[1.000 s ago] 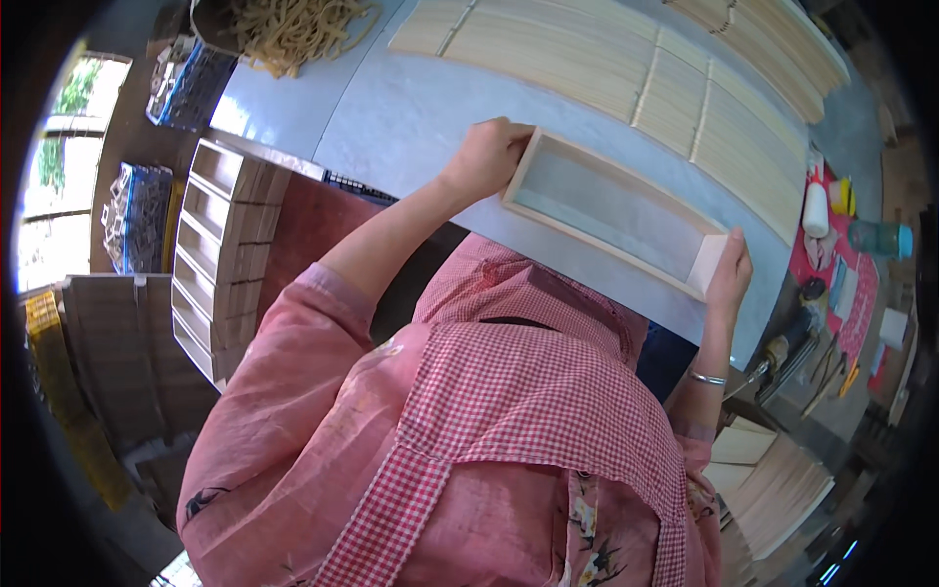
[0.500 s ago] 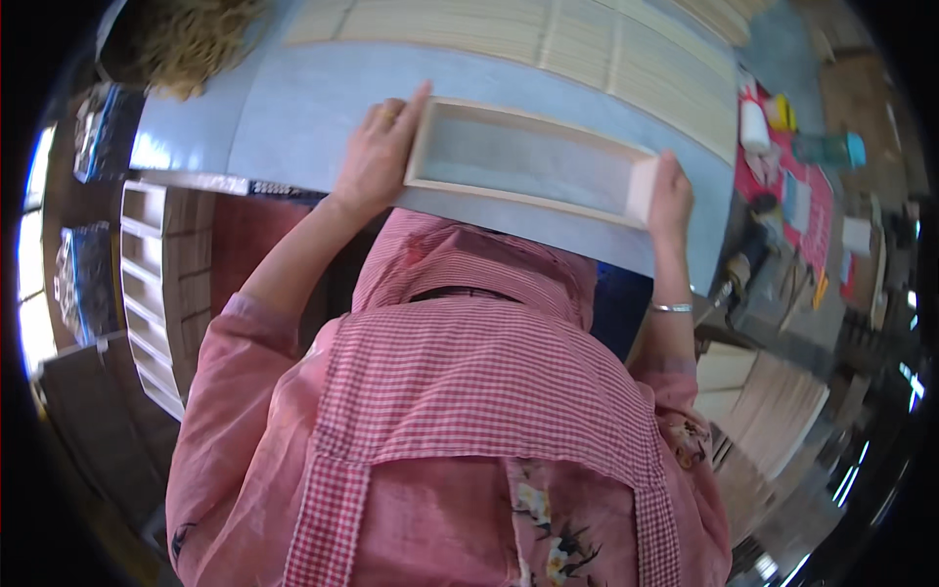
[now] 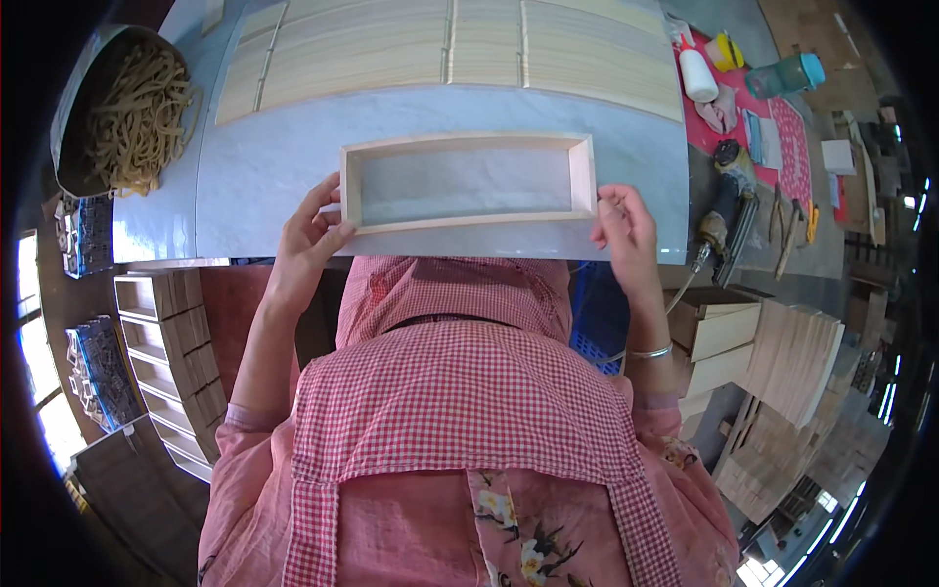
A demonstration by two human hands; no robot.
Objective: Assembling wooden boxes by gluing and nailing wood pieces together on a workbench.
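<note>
A long, shallow rectangular wooden frame stands on a pale marbled tabletop, which shows through its open middle. My left hand grips the frame's left end, its thumb at the near corner and the fingers along the outer side. At the opposite end, my right hand is beside the outer face with loosely bent fingers. Its fingertips are close to the wood; whether they touch it I cannot tell. A bracelet circles my right wrist.
Flat wooden panels lie along the far side. A pan of tan strips stands far left. At right are a white bottle, a teal bottle and a nail gun. Stacked wooden boxes stand lower left.
The frame has come down and left, from a tilted position to lying nearly straight before me. My right hand has loosened from its end, and my left hand has shifted to the near corner.
</note>
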